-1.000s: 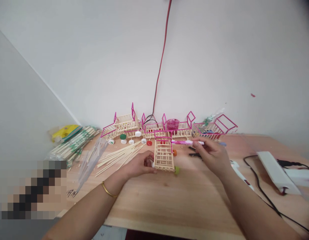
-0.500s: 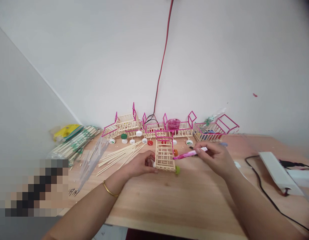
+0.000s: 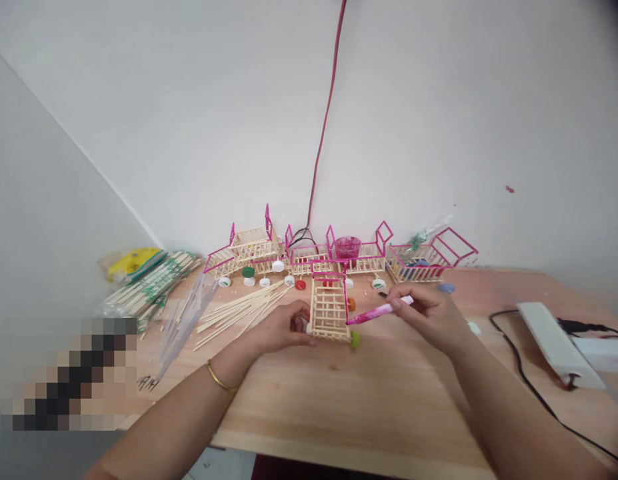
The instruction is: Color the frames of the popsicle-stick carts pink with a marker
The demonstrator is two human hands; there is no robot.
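My left hand [image 3: 283,327] grips the left side of a small stick-built cart [image 3: 330,310] near its lower corner. The cart is bare wood with a pink handle end facing away and a pink stretch along its right edge; bottle-cap wheels, one orange and one lime green, show on the right. In my right hand [image 3: 423,313] is a white-handled paintbrush [image 3: 373,313] stained pink, pinched between thumb and fingers. Its tip meets the cart's right top edge close to the near corner. Bristles are too small to make out.
Several similar carts [image 3: 309,263] with pink rims line the wall, with a pink-stained cup [image 3: 347,249] among them. Loose sticks [image 3: 239,313], clear plastic strips [image 3: 183,327] and bagged sticks [image 3: 153,283] lie left. A white power strip [image 3: 559,343] and black cable [image 3: 531,387] lie right.
The brush tip has slid slightly toward me along the cart's right edge, and more of that edge is pink. My left hand and the cart stay nearly still.
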